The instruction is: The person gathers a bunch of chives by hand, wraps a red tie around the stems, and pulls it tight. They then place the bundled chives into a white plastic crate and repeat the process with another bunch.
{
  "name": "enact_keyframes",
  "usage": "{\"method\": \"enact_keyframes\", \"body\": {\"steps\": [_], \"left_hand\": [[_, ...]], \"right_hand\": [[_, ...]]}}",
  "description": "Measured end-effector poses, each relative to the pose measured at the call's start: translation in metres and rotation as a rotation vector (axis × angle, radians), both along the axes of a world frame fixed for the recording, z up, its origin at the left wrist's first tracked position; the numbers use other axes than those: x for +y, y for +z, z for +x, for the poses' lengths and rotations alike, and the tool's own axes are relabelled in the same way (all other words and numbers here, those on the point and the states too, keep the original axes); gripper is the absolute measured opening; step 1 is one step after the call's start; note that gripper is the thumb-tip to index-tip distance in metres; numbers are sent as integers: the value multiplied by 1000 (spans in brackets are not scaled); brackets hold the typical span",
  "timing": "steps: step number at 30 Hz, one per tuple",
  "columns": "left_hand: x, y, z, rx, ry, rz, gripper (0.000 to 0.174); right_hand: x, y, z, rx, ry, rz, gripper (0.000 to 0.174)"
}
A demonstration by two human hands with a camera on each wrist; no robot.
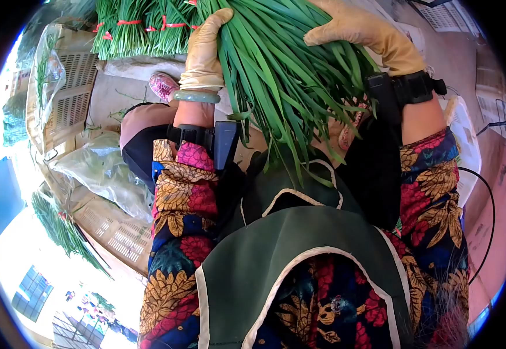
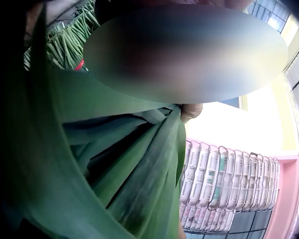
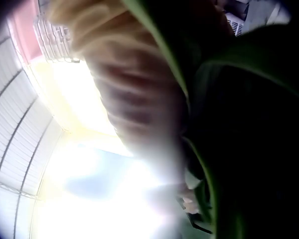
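Observation:
A large bunch of long green leaves (image 1: 288, 75) spreads between both gloved hands in the head view, its tips hanging over the green apron (image 1: 299, 232). On its left side, my left hand (image 1: 203, 52) grips the bunch, the fingers partly hidden behind the leaves. My right hand (image 1: 375, 35) holds the right side with its thumb across the top; its other fingers are mostly out of sight. Leaves (image 2: 149, 169) fill much of the left wrist view. A blurred glove (image 3: 124, 64) lies against dark leaves (image 3: 239, 124) in the right wrist view.
Bundles of green stalks (image 1: 131, 35) with red ties stand at the upper left. Below them are a plastic crate (image 1: 75, 75), clear plastic sheeting (image 1: 104, 174) and another crate (image 1: 119, 227). A black cable (image 1: 488, 203) curves at the right, beside a white container (image 1: 467, 139).

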State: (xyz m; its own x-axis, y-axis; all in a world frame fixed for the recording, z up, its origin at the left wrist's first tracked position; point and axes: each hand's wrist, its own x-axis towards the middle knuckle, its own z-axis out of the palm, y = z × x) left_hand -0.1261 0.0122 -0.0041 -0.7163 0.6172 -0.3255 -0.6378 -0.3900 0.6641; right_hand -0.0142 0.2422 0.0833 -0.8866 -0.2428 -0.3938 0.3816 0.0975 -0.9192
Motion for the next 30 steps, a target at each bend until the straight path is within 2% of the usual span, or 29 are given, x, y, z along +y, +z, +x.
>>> {"method": "enact_keyframes", "body": {"steps": [3,4,7,8,11,12,15,18,21,24,25,26,27,28,30], "left_hand": [[4,21,9,-55,-88,86,42],[4,24,9,-95,-72,102,39],[0,13,2,-40,-21,62,32],[0,12,2,-32,1,42,34],[1,6,-5,87,99,3,34],[-1,4,-7,104,129,-22,34],[0,11,-5,164,182,-68,33],[7,19,0,208,275,-40,30],[12,30,7,285,305,-48,31],[20,34,13,462,336,-61,30],[21,35,14,492,367,-241,30],[25,49,25,537,343,-242,29],[28,55,32,505,314,-241,27],[32,60,37,585,308,-304,26],[42,75,51,758,242,-329,36]], "right_hand": [[8,14,13,-127,1,-216,62],[8,25,13,-91,32,41,66],[33,11,14,30,113,177,70],[37,10,19,-25,-7,130,65],[43,20,25,77,-210,178,57],[45,17,29,124,-304,131,44],[52,8,26,362,-367,288,35],[39,10,19,483,-436,403,29],[12,41,26,415,-407,455,39],[-11,36,24,464,-511,206,56],[-9,26,17,500,-512,210,74],[-11,21,12,647,-496,285,82],[-9,14,5,691,-549,405,82],[-8,8,-2,727,-608,529,83],[-5,-6,-11,839,-565,223,117]]}}
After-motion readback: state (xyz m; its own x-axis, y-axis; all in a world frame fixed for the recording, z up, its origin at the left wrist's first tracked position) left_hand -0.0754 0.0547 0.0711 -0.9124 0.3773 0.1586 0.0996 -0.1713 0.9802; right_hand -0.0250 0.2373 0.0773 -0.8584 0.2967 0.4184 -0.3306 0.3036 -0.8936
